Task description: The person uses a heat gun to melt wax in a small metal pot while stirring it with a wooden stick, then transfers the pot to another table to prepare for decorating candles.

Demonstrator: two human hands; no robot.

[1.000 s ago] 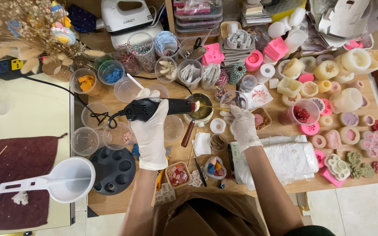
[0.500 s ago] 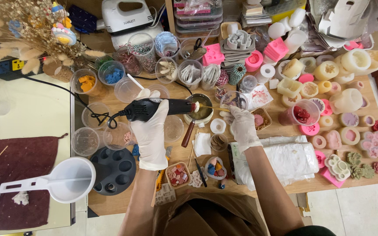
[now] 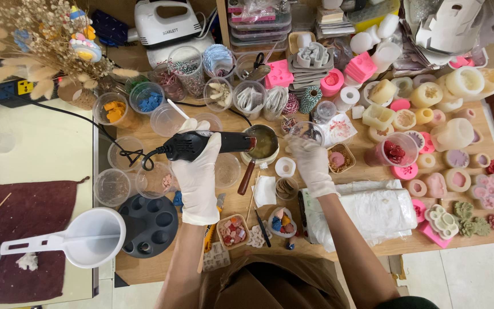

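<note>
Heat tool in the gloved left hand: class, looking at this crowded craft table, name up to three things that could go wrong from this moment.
1. The black heat tool points into the small metal pot at close range; the contents might spatter onto the left hand.
2. Its black cord loops among clear plastic cups; a tug could tip them.
3. The right hand holds a clear cup right beside the pot, so a slip could knock the pot's wooden handle.

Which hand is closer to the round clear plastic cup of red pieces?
Right. The right hand lies just left of the cup; the left hand, gripping the black heat gun, is farther away.
</note>
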